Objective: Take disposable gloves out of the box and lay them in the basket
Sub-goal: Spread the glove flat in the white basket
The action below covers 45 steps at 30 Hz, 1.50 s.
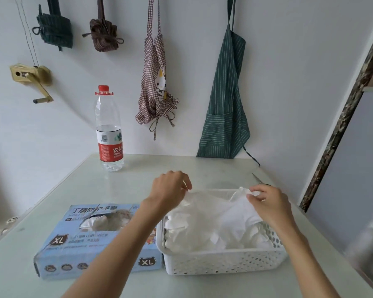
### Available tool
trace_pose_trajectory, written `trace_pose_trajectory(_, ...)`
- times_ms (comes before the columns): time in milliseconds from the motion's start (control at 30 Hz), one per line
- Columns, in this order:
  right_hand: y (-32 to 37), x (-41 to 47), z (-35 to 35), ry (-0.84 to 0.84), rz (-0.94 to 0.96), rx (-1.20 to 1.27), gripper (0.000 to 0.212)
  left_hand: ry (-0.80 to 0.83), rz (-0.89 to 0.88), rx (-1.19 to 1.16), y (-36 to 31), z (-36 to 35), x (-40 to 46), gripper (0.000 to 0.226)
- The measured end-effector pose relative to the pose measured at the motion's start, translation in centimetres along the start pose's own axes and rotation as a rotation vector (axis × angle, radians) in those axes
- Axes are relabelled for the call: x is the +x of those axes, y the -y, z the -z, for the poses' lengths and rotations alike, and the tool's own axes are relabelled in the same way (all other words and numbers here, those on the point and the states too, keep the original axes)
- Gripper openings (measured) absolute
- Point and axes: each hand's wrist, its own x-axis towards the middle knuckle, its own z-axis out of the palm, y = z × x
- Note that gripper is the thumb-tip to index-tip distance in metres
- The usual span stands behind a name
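The pale table (116,190) carried it all, pushed up to a white wall where a green striped apron (224,108) and a checked apron (157,82) hung. At the near left lay the blue glove box (73,250), flat, its torn top opening showing white gloves inside. Touching its right end sat the white perforated basket (202,263), already heaped with gloves. Over that heap a thin white glove (207,209) was stretched between both hands. The left hand (170,190) had a narrow grip, fingertips pinching the glove's far left edge. The right hand (267,201) pinched the bunched far right end, fingers curled tight. Further back on the left stood a water bottle (109,130), upright, red-capped.
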Motion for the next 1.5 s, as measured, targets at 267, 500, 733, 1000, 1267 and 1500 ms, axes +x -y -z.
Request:
trace_pose_trajectory(267,-0.5,0.3,-1.3,0.038,0.197,-0.514,0.022,-0.155,-0.254,0.141,-1.0,-2.0,0.1,0.023)
trace_pose_trajectory(500,-1.0,0.5,-0.4,0.559,0.331,-0.215,0.031,0.606,-0.228,0.022,-0.6,0.4,-2.8,0.051)
trace_pose_trajectory(733,-1.0,1.1,-1.2,0.855,0.162,-0.701,0.073,0.725,-0.224,0.472,0.8,0.0,-2.3,0.067)
trace_pose_trajectory(1000,-0.2,0.7,1.3,0.681,0.29,-0.498,0.051,0.567,-0.18,0.259,1.2,0.4,-2.8,0.068)
trace_pose_trajectory(1267,2.4,-3.1,-0.1,0.907,0.319,-0.328,0.008,0.775,-0.135,0.407,0.0,0.0,-4.1,0.078)
trace_pose_trajectory(1500,4.5,-2.6,2.6,0.764,0.281,-0.366,0.007,0.361,-0.058,-0.07,4.3,5.0,-7.7,0.072)
